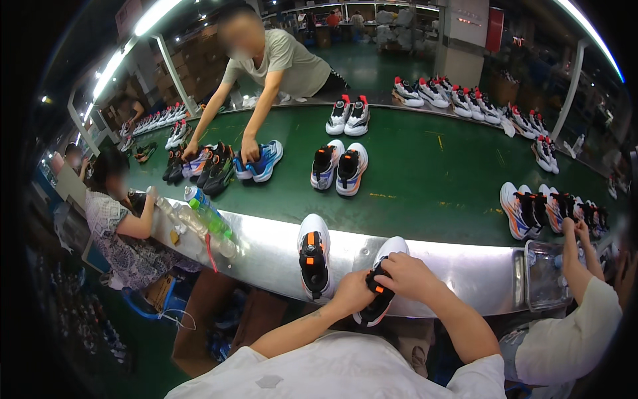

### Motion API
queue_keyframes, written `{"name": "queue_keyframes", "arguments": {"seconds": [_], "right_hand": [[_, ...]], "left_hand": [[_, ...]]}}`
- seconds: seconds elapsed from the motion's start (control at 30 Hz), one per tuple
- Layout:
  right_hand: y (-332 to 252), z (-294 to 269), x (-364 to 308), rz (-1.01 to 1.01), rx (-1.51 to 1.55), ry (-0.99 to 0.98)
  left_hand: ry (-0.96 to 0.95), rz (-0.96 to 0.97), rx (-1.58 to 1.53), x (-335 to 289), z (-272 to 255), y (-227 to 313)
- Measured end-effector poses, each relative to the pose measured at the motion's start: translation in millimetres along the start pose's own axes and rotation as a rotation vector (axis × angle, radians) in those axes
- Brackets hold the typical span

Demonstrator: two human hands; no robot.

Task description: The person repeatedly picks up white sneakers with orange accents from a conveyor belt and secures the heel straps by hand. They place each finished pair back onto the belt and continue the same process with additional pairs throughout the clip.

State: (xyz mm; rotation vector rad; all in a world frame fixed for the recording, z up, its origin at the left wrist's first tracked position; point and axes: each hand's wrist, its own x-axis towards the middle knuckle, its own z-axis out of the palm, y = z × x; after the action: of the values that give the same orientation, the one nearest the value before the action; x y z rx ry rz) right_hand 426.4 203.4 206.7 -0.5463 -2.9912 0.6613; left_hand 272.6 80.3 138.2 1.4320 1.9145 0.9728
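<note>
A white sneaker with a black collar and orange patches [390, 247] rests on the metal ledge in front of me, toe pointing away. My left hand [352, 292] grips its left side near the opening, fingers closed at the black tongue. From the right, my right hand [407, 274] pinches the tongue and lace area from above. My fingers hide the laces and much of the shoe's middle. Just left of my hands stands a matching sneaker [314, 256], upright on the ledge and touched by neither hand.
Beyond the metal ledge [452, 263] runs a green conveyor belt [412, 166] with several pairs of sneakers [337, 166]. Across it a person [279, 73] reaches for shoes. Plastic bottles [206, 216] lie at left; a clear bin [548, 276] and another worker's hands [575, 228] are at right.
</note>
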Motion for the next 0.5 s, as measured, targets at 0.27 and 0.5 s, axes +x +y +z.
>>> {"name": "queue_keyframes", "arguments": {"seconds": [0.27,0.5], "right_hand": [[0,13,5,-0.372,-0.233,0.477],[-9,9,14,0.136,-0.211,-0.107]], "left_hand": [[0.043,0.018,-0.013,-8,0,4],[0.047,-0.012,-0.011,-5,-1,5]]}}
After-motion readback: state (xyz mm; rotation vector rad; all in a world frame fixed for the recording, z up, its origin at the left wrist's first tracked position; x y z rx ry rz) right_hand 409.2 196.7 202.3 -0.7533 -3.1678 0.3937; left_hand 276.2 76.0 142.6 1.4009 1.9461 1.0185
